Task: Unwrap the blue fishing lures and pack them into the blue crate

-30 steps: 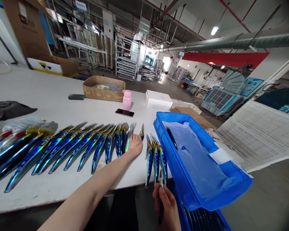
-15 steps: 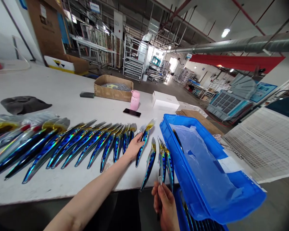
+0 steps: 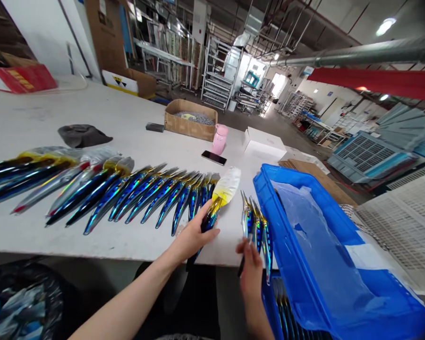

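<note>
My left hand [image 3: 194,236] is closed round the body of a blue fishing lure [image 3: 221,193], lifted off the table. Its broad clear lip points up and away, with yellow at its base. Three more blue lures lie side by side at the right, the nearest of them [image 3: 247,218] beside my right hand [image 3: 250,264]. That hand is motion-blurred, its fingers bent together over this lure's lower end; what they grip is hidden. To the left, a long row of lures [image 3: 152,191] lies across the white table [image 3: 134,245], several with silver bodies or plastic-covered lips.
A blue crate [image 3: 269,189] with a translucent sheet [image 3: 326,264] stands at the right, above another crate holding lures. Behind are a phone [image 3: 214,157], a pink bottle [image 3: 219,139], a cardboard box [image 3: 189,123] and a white box [image 3: 264,142]. A black-lined bin [image 3: 53,288] sits lower left.
My left hand has raised its lure, turning the lip toward me. The separate lure now lies against the right-hand pair. My right hand has moved up to it. The view has swung left.
</note>
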Demonstrator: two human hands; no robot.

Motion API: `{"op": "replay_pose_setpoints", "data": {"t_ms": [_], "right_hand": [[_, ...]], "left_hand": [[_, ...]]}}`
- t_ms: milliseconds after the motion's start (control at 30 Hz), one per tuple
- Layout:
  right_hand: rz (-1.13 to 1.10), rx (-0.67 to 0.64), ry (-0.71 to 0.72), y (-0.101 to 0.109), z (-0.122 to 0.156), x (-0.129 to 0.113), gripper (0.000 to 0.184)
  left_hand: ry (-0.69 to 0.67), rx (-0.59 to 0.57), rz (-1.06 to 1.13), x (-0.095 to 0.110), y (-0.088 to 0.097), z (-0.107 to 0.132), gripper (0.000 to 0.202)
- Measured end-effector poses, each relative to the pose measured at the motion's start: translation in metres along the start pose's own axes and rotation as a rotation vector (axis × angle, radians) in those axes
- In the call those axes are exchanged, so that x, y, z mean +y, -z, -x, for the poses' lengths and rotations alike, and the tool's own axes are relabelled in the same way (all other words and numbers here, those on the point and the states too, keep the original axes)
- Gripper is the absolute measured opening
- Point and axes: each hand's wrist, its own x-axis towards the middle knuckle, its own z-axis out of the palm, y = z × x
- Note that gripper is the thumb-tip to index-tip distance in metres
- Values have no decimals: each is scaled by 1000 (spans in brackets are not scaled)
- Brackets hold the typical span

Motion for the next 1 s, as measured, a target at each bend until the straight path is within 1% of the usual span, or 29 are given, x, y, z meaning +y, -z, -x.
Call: {"op": "replay_pose_setpoints", "data": {"t_ms": [67,100,133,167,233,300,333,367,433,567,700,800,867,900,933,1000], "right_hand": [[-32,71,13,7,-7,-15,44],[-60,67,-2,10,-5,-23,45],[-79,28,-27,10,1,-31,45],[-83,-42,-55,9,10,-38,43],[-50,-240,-105,2,32,-48,35],[-23,-428,-159,-10,53,-52,34],[-24,-495,-182,-16,61,-52,34],[-34,-535,-203,-21,66,-51,34],[-63,-567,-243,-29,70,-47,33],[-114,-570,-296,-32,68,-44,33],[-161,-530,-303,-30,69,-45,32],[-174,-513,-286,-30,69,-45,34],[-192,-503,-279,-27,61,-49,35],[-221,-464,-265,-24,54,-54,36],[-267,-387,-236,-19,46,-61,35],[-386,-166,-143,-5,24,-82,33]], "left_hand": [[-67,74,-245,2,5,5,76],[-95,96,-333,1,7,9,73],[-123,105,-399,-1,9,13,70],[-158,105,-446,-4,12,18,67],[-232,96,-508,-11,15,28,60],[-270,93,-549,-18,18,39,53],[-273,88,-566,-19,19,44,51],[-269,76,-580,-20,20,48,49],[-267,49,-597,-18,20,54,46],[-313,67,-612,-13,20,58,46],[-341,62,-642,-12,18,58,44],[-342,42,-656,-16,18,63,46],[-337,26,-665,-25,19,73,48],[-336,-2,-665,-32,20,80,50],[-330,-52,-659,-39,21,87,52],[-285,-185,-637,-53,22,101,59]]}}
